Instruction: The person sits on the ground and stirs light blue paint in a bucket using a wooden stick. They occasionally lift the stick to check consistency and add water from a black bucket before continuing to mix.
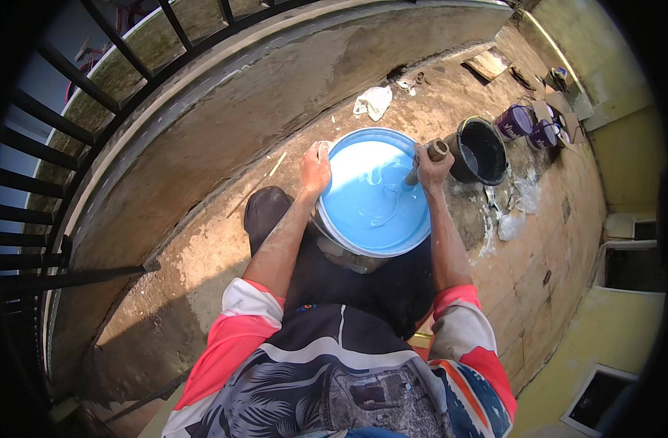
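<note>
A large bucket of light blue paint stands on the concrete floor between my knees. My left hand grips the bucket's rim on its left side. My right hand is closed around a wooden stick whose lower end sits in the paint near the right rim. The paint surface shows swirl marks around the stick.
A black bucket stands just right of the blue one, with two purple paint cans behind it. A white rag lies farther off. A low concrete ledge and black metal railing curve along the left.
</note>
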A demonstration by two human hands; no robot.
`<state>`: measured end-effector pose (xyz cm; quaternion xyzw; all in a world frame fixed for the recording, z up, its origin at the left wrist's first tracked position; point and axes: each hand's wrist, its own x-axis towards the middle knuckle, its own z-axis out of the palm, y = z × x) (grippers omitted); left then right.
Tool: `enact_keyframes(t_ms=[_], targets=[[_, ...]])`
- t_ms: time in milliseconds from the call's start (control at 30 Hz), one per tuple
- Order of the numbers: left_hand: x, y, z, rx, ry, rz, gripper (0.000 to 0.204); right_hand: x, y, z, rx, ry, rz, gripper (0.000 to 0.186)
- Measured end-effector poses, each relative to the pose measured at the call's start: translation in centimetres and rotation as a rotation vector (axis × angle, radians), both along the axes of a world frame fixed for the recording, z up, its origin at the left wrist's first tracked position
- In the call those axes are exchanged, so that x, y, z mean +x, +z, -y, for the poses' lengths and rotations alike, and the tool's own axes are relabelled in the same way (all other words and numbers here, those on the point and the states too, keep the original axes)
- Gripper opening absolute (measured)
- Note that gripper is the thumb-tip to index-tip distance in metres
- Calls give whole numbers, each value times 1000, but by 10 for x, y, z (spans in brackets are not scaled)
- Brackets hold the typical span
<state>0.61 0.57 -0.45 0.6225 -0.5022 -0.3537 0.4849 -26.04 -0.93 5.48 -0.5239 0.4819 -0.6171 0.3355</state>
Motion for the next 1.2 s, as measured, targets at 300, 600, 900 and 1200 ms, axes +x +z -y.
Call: enact_keyframes(t_ms=[300, 600, 900, 1200], targets=[[-5, 25, -10, 132, 0, 52, 35, -23, 17, -4, -86, 4, 311, 18], [-5, 14, -8, 62, 0, 36, 37, -46, 5, -42, 186, -103, 365, 20], [-1, -2, -3, 10, 11, 22, 38, -7, 51, -76, 218, -116, 554, 23], [-2, -3, -2, 30, 12, 23, 39, -29, 163, -66, -3, 15, 635, 16]])
